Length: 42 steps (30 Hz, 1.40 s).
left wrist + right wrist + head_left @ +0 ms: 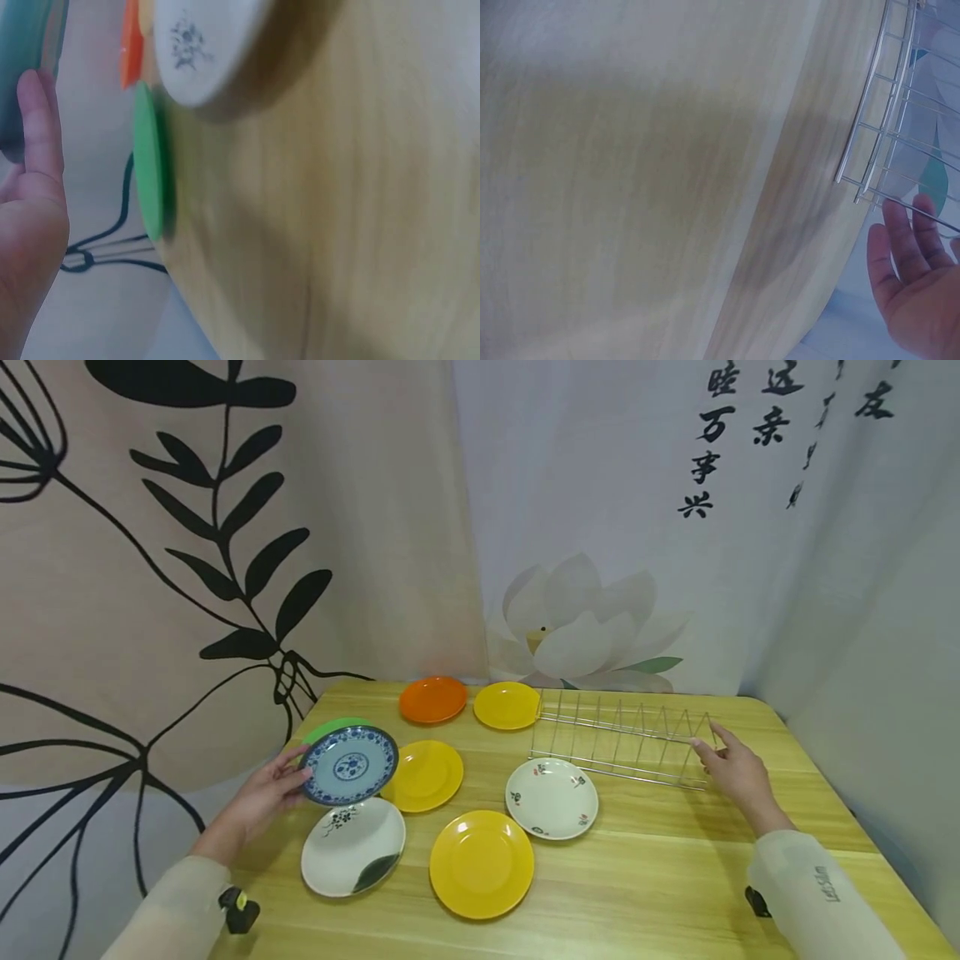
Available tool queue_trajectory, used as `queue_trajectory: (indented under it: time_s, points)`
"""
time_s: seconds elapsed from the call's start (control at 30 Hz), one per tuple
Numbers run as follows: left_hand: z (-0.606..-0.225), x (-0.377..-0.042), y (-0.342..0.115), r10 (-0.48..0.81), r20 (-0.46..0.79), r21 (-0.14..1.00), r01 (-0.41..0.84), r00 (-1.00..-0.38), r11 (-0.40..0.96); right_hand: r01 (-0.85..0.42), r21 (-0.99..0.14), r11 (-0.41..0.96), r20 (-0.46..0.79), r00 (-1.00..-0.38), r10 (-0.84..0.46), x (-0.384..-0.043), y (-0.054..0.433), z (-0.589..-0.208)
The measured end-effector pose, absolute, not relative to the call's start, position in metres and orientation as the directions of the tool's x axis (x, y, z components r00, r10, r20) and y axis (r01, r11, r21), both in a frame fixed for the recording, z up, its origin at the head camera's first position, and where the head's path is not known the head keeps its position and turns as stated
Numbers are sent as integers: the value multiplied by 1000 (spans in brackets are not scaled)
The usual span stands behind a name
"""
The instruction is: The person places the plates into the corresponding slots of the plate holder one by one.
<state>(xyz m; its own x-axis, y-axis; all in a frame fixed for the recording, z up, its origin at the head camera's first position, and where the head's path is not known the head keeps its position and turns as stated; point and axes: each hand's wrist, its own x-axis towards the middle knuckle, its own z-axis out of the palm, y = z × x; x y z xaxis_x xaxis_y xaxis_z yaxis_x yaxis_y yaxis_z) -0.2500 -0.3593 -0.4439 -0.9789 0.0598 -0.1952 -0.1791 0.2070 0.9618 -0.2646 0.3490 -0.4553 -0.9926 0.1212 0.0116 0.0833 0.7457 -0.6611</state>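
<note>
My left hand (258,797) holds a blue-and-white patterned plate (351,766) by its left edge, thumb on the face. The plate is tilted above the table, overlapping a green plate (330,727) behind it and a white plate with a dark leaf (348,852) in front. In the left wrist view, only part of the held plate (19,82) shows by the fingers. At the table's right, my right hand (738,772) grips the end of a silver wire dish rack (615,729) between thumb and fingers. The right wrist view shows the fingers at the rack's end wires (860,127).
An orange plate (432,700) and a yellow plate (506,706) lie at the table's back edge, the yellow one against the rack. Further yellow plates (426,777) (482,865) and a white floral plate (552,799) lie nearer. Curtains (390,527) hang behind the wooden table (637,893).
</note>
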Motion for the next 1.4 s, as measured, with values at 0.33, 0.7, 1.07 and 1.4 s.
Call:
queue_trajectory:
  time_s: [0.33,0.7,1.07,1.4]
  points:
    - [-431,-267,-329,183,-84,996,-77,-980,47,76,-667,742,17,-993,116,-264,350,-454]
    - [-413,-297,-258,278,-66,997,-73,-958,-18,73,-679,731,30,-991,127,-260,349,-458]
    - [-395,-326,-174,325,-55,990,-94,-944,-105,119,-700,704,-3,-987,163,-260,344,-455]
    - [-384,-338,-109,324,-63,986,-109,-944,-125,104,-684,723,-9,-991,134,-259,347,-454]
